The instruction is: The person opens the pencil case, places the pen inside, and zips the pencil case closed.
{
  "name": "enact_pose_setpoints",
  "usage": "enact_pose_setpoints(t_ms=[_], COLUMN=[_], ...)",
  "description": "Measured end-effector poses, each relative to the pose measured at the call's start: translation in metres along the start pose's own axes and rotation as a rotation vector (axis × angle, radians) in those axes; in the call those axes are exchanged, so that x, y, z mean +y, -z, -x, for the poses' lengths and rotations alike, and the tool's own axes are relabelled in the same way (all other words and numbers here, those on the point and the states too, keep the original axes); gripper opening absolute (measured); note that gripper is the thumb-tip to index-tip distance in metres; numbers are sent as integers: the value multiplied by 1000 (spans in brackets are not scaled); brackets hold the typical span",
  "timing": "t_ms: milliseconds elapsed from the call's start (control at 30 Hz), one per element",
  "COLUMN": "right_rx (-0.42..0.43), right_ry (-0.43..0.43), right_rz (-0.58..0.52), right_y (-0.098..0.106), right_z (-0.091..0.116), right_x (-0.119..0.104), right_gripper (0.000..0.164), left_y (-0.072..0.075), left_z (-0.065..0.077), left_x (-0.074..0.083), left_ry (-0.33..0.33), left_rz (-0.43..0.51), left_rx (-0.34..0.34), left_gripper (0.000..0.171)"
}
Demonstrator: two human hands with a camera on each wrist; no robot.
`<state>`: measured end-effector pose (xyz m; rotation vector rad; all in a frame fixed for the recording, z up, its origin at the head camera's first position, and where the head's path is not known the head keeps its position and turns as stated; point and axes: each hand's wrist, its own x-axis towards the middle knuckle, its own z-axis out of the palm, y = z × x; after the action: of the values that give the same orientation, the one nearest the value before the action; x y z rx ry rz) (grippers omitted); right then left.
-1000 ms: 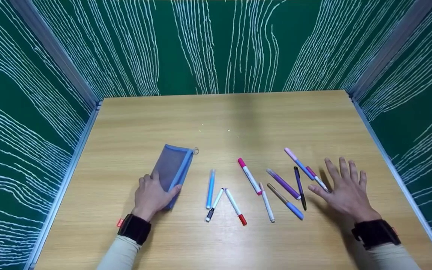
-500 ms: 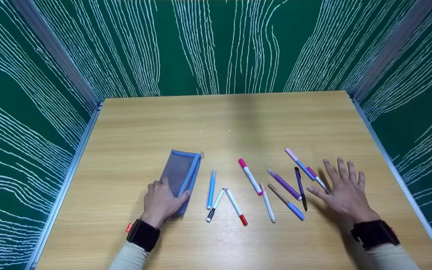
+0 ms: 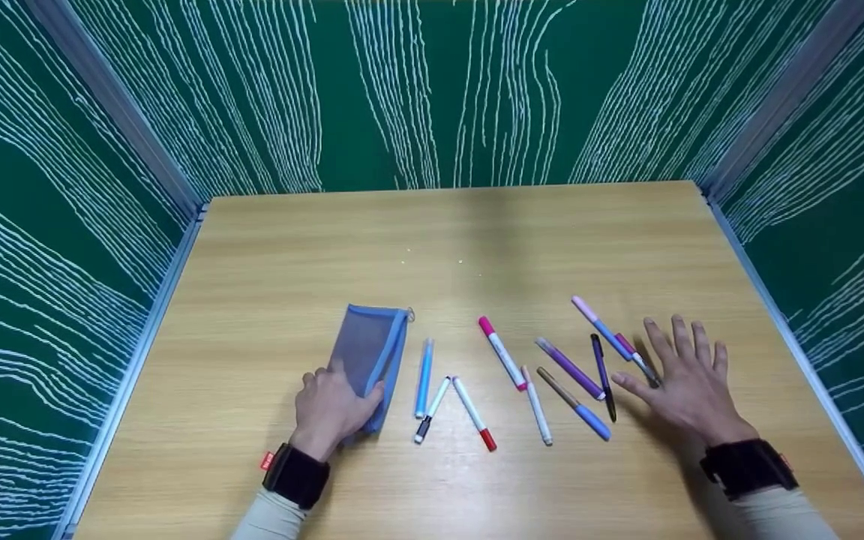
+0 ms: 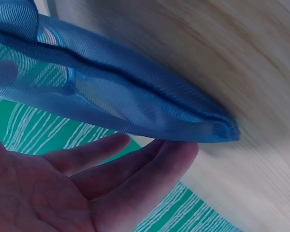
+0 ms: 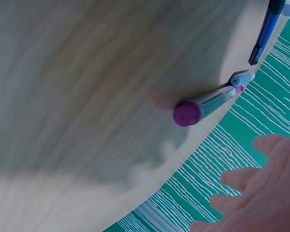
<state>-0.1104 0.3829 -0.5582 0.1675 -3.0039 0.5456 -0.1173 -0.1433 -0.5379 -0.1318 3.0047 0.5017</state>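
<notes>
A blue mesh zip pencil case (image 3: 372, 337) is on the left of the table in the head view. My left hand (image 3: 333, 409) holds its near end, thumb on the zipped side and fingers on the other. Up close in the left wrist view, fingertips (image 4: 186, 152) meet the mesh pouch (image 4: 135, 96). At the right, my right hand (image 3: 691, 390) is spread flat above the table with straight fingers, holding nothing. Close to its thumb lies a marker with a magenta cap (image 3: 627, 346), also seen in the right wrist view as a magenta-ended marker (image 5: 188, 112).
Between the hands lie several markers and pens: a light blue marker (image 3: 424, 379), a red-capped one (image 3: 473, 412), a pink-ended one (image 3: 502, 352), a purple one (image 3: 568, 367) and a dark pen (image 3: 603, 375). Green walls (image 3: 432, 97) with white lines enclose the wooden table (image 3: 289, 240).
My left hand has moved the pencil case to the right and a little nearer, closer to the light blue marker. The right hand has hardly moved, and the markers lie as before.
</notes>
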Motion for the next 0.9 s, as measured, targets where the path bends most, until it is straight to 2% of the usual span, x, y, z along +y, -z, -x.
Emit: enact_pose_setpoints(t_ms=[467, 600, 800, 900], right_rx=[-4, 6, 4, 4], right_ry=[5, 11, 14, 16], right_rz=[5, 4, 6, 6], right_y=[-1, -1, -3, -3], right_z=[-3, -3, -4, -4], right_x=[-2, -2, -2, -2], right_gripper=[103, 103, 103, 103], left_y=[0, 1, 3, 3], left_z=[8, 10, 12, 12], left_x=[5, 7, 7, 8], left_ry=[5, 6, 7, 4], left_rz=[43, 47, 33, 38], left_rx=[-19, -26, -41, -41], left_gripper=[94, 86, 62, 58])
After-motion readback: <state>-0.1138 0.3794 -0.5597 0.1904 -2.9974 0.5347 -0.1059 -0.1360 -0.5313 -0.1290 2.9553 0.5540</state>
